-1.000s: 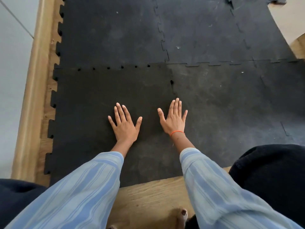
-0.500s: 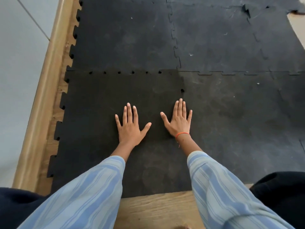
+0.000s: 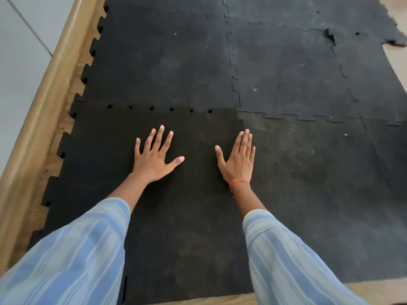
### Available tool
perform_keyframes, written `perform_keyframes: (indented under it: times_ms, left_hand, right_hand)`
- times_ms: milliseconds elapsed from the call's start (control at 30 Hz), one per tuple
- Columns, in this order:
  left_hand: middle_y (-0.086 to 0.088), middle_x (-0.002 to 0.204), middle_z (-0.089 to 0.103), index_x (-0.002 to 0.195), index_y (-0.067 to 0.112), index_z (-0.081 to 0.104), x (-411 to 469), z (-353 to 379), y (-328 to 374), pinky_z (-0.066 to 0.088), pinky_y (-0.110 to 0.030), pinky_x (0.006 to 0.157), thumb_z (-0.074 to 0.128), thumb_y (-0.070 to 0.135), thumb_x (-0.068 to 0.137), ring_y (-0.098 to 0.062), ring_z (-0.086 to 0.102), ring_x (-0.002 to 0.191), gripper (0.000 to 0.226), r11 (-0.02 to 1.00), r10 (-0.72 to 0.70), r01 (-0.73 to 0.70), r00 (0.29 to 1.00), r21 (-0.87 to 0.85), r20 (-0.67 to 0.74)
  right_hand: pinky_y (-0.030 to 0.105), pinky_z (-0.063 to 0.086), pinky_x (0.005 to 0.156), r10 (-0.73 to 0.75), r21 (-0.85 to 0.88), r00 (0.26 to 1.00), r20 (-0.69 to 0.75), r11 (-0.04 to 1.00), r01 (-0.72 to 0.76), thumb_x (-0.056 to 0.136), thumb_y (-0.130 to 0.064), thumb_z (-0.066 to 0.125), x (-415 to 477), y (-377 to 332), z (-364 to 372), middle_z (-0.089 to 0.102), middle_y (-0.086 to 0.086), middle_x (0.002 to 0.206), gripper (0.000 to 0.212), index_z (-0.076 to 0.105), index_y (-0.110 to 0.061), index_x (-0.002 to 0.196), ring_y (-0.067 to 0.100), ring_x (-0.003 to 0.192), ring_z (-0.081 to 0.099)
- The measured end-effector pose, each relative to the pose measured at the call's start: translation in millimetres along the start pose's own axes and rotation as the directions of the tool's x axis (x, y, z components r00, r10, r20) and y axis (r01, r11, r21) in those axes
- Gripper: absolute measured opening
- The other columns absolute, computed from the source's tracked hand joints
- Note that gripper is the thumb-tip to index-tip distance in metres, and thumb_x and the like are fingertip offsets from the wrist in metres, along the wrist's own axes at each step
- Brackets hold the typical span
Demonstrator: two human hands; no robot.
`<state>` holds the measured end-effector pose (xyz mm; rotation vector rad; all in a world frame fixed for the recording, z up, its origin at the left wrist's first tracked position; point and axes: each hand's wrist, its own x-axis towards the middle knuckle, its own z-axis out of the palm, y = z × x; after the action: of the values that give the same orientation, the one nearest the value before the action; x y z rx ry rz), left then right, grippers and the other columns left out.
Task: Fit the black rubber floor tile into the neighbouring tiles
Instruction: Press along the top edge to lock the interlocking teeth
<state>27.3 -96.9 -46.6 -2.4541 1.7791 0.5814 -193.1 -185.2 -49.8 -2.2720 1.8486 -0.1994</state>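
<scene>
The black rubber floor tile [image 3: 105,155] lies flat at the near left, darker than the others, with toothed edges. Small round gaps show along its far seam against the neighbouring tile behind it [image 3: 158,58]. Its right edge runs under my right hand, meeting the greyer tile on the right [image 3: 319,183]. My left hand [image 3: 154,157] lies palm down on the tile's middle, fingers spread. My right hand [image 3: 239,159], with an orange wrist band, lies palm down at the tile's right edge, fingers together. Neither hand holds anything.
More joined black tiles [image 3: 286,62] cover the floor ahead and to the right, one with a torn spot [image 3: 329,35]. A wooden skirting board [image 3: 41,115] and a pale wall [image 3: 19,51] run along the left. Bare wood floor [image 3: 374,289] shows at the near edge.
The view has shifted forward and the hands have slid slightly further onto the tile. The dark clothing at the lower right has left the view. Both hands remain flat.
</scene>
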Motion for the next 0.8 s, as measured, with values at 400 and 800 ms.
perform_keyframes:
  times_ms: [400,800]
  left_hand:
    - [0.007,0.155,-0.034,0.147,0.036,-0.022,-1.8,-3.5,4.8,-0.01,-0.054,0.116,0.016,0.077,0.085,-0.018,-0.024,0.145,0.084,1.0,-0.003,0.002,0.999,0.015,0.041]
    - [0.008,0.153,-0.036,0.146,0.037,-0.025,1.5,-4.9,5.4,-0.012,-0.053,0.114,0.016,0.077,0.085,-0.018,-0.026,0.144,0.084,1.0,-0.01,0.009,0.998,0.009,0.055]
  right_hand:
    - [0.046,-0.004,0.118,0.072,-0.008,0.988,0.14,0.997,-0.072,0.083,-0.076,0.027,33.2,-6.8,-10.1,0.002,0.006,0.161,0.098,0.013,-0.005,0.15,0.018,0.148,-0.004]
    - [0.047,-0.006,0.118,-0.208,-0.076,0.911,0.355,0.965,0.25,0.09,-0.066,0.022,76.9,-36.1,-12.3,-0.013,-0.002,0.16,0.084,-0.005,-0.015,0.151,0.014,0.146,-0.013]
